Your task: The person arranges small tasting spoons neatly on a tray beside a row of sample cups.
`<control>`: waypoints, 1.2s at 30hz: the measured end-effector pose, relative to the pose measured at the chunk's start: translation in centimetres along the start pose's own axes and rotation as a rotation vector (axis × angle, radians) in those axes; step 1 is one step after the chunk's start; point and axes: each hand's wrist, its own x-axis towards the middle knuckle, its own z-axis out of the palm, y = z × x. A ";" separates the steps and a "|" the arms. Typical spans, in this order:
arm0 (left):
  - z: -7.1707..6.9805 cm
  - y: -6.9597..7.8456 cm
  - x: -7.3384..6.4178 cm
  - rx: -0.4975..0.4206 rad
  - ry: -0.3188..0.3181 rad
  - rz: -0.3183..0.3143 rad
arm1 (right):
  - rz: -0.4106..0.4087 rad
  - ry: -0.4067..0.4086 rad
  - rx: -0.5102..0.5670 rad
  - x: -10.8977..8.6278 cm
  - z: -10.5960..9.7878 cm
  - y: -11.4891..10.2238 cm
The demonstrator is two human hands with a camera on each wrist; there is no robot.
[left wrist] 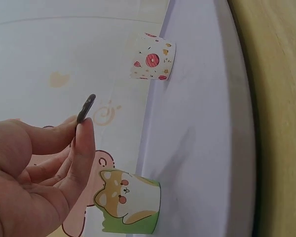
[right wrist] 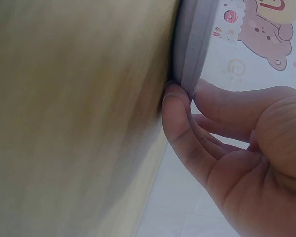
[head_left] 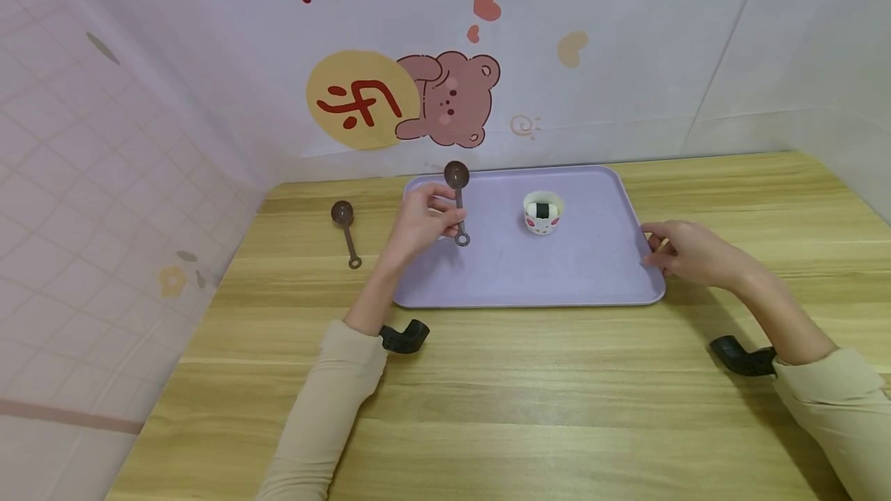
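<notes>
My left hand (head_left: pixel 421 219) pinches the handle of a brown measuring spoon (head_left: pixel 456 176) over the left part of a lilac tray (head_left: pixel 480 284), bowl end up and away from me. In the left wrist view the spoon's handle (left wrist: pixel 86 108) shows between thumb and fingertips. My right hand (head_left: pixel 689 253) grips the tray's right rim, with fingertips (right wrist: pixel 175 116) at its underside. On the tray stands a donut-print paper cup (head_left: pixel 541 224) holding a small white rice-ball shape with a black band. A dog-print paper cup (left wrist: pixel 133 205) shows in the left wrist view; my left hand hides it in the head view.
A second brown measuring spoon (head_left: pixel 348 234) lies on the wooden table (head_left: pixel 529 400) left of the tray. Behind the table rises a white wall covering (head_left: pixel 626 99) with a bear print, and another patterned one (head_left: pixel 90 199) stands along the left side.
</notes>
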 end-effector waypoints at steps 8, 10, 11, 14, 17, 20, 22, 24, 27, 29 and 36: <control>0.8 -0.2 0.1 0.002 -0.026 0.009 | -0.004 0.000 -0.002 0.0 0.0 0.0; 1.0 -0.2 0.2 0.010 -0.027 0.014 | -0.003 -0.001 -0.002 0.0 0.0 -0.1; 1.1 -0.2 0.2 0.011 -0.028 0.016 | -0.002 -0.001 -0.002 0.0 0.0 -0.1; 1.5 -0.3 0.2 0.022 -0.028 0.014 | 0.003 -0.002 -0.004 0.1 0.0 -0.1; 1.9 -0.3 0.3 0.028 -0.033 0.007 | 0.009 -0.007 -0.001 0.0 -0.1 -0.1; 2.2 -0.3 0.5 0.046 -0.038 0.001 | 0.013 -0.010 0.006 0.0 -0.1 -0.2; 2.4 -0.4 0.6 0.060 -0.039 0.000 | 0.015 -0.011 0.009 0.0 -0.1 -0.2; 2.5 -0.6 0.8 0.072 -0.038 -0.003 | 0.016 -0.011 0.007 0.0 -0.1 -0.1; 2.8 -0.7 0.8 0.087 -0.034 -0.012 | 0.013 -0.013 0.005 0.0 -0.1 -0.1; 2.9 -0.8 0.9 0.095 -0.030 -0.020 | 0.010 -0.014 0.006 0.0 -0.1 -0.1; 3.4 -0.9 0.9 0.056 -0.041 -0.016 | 0.015 -0.018 0.017 0.0 -0.1 -0.1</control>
